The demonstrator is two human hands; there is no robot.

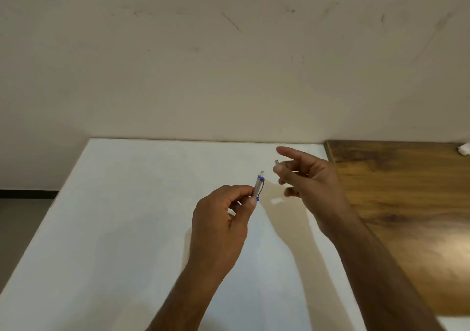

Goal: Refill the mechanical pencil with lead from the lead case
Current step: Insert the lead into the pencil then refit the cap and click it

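My left hand [223, 213] grips a silver mechanical pencil [259, 185] with blue trim, its top end with a small white eraser pointing up and away. To its right, my right hand [305, 175] pinches a tiny silver piece [276, 162], likely the pencil's cap, between thumb and middle finger, with the index finger stretched out. A small translucent lead case [276, 201] lies on the white table [127, 216] just below and between the two hands. The pencil's lower half is hidden inside my left fist.
A dark wooden board [407, 203] adjoins the white table on the right. A crumpled white scrap [464, 148] sits at its far right corner. A scuffed beige wall rises behind the table; floor shows at the left.
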